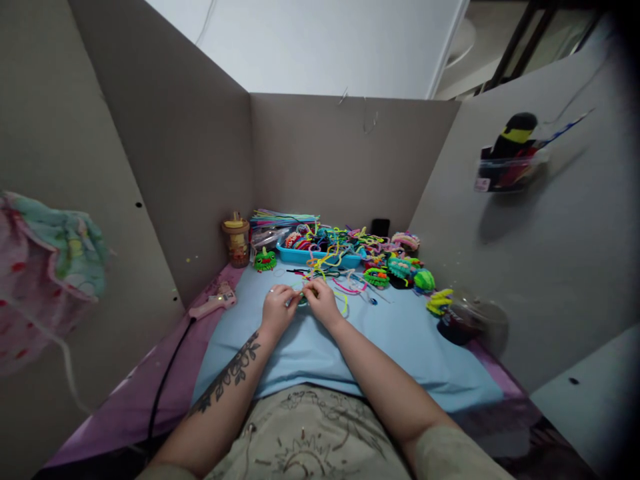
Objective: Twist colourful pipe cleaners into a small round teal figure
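Observation:
My left hand (pixel 277 308) and my right hand (pixel 323 302) meet over the light blue mat (pixel 400 333), fingers pinched together on a small greenish pipe-cleaner piece (pixel 301 298) held between them. A yellow-green pipe cleaner (pixel 343 301) trails off to the right of my right hand. Just beyond my fingers lie several loose bright pipe cleaners (pixel 330 263) and finished fuzzy figures (pixel 400 268).
A blue tray (pixel 320 253) of pipe cleaners stands at the back. A green fuzzy figure (pixel 265 259) and a yellow-lidded jar (pixel 237 240) sit back left. A pink glue gun (pixel 215 301) with a black cord lies left. A dark round container (pixel 463 323) sits right. Grey partition walls enclose the desk.

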Demonstrator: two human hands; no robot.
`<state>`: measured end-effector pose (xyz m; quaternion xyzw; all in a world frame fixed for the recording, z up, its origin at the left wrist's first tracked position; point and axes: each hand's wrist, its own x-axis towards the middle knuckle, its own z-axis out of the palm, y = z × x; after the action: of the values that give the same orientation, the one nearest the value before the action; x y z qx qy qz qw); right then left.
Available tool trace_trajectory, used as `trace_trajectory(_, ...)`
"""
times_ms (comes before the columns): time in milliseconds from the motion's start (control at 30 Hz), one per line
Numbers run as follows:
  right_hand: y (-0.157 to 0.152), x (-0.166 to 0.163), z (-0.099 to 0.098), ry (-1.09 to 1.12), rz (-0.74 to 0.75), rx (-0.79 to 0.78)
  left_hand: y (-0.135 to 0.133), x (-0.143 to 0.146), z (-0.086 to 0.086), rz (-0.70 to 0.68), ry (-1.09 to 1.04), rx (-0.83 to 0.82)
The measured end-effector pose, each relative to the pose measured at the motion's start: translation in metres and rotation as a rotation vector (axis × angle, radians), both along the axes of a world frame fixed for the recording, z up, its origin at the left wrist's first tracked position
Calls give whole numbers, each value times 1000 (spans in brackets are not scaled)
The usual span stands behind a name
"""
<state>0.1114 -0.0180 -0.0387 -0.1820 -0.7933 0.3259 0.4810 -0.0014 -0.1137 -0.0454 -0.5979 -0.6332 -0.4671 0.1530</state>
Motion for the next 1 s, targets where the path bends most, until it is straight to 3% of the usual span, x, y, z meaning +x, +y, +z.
trace_trajectory(233, 2, -3, -4, 122, 149, -367, 3, -1, -2, 117, -173, 55)
trace_trajectory(333, 4, -5, -6, 187, 217, -448, 6, -3, -7, 117, -295, 24)
trace_trajectory(400, 5, -7, -6, 232, 244, -482, 7, -3, -8, 47, -421, -37)
trace_trajectory(500, 8, -8, -7, 253, 237, -494, 9, -4, -7, -167, -665, -122)
trace_trajectory(600, 11, -4, -7, 190, 151, -346, 8, -4, -2, -289, -890, -110)
trace_trajectory(767, 11, 5, -3, 36, 57, 48, 6, -4, 7, -350, -1122, -63)
trace_trajectory(1000, 12, 6, -2, 29, 47, 212, 3, -5, 10, -390, -1168, -43)
